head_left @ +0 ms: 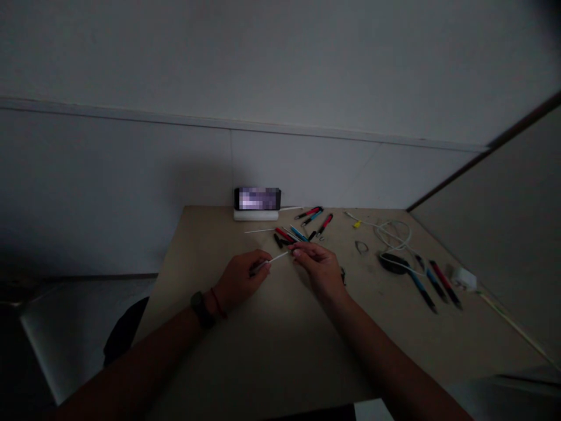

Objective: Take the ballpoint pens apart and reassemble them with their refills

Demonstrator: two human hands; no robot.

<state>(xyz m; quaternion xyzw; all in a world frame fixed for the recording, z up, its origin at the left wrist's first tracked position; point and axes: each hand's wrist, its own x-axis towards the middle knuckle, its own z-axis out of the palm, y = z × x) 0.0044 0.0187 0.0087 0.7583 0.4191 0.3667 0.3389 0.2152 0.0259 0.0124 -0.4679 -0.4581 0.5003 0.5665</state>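
Note:
A thin white pen refill [279,256] spans the gap between my two hands above the table. My left hand [246,273], with a dark watch and a red cord at its wrist, is closed on the refill's near end. At the far end, the fingertips of my right hand [319,264] are pinched together on a small dark part that I cannot make out. Just beyond the hands lie loose pen parts: a red barrel [284,235], a blue barrel [299,233] and a short black piece [278,240]. Another thin white refill [259,230] lies to their left.
A lit phone [258,199] leans on a white stand [256,216] by the wall. Red and blue pens [312,216] lie behind my hands. To the right are a coiled white cable [397,234], a black oval object [393,263], more pens [446,285] and a white charger [464,279].

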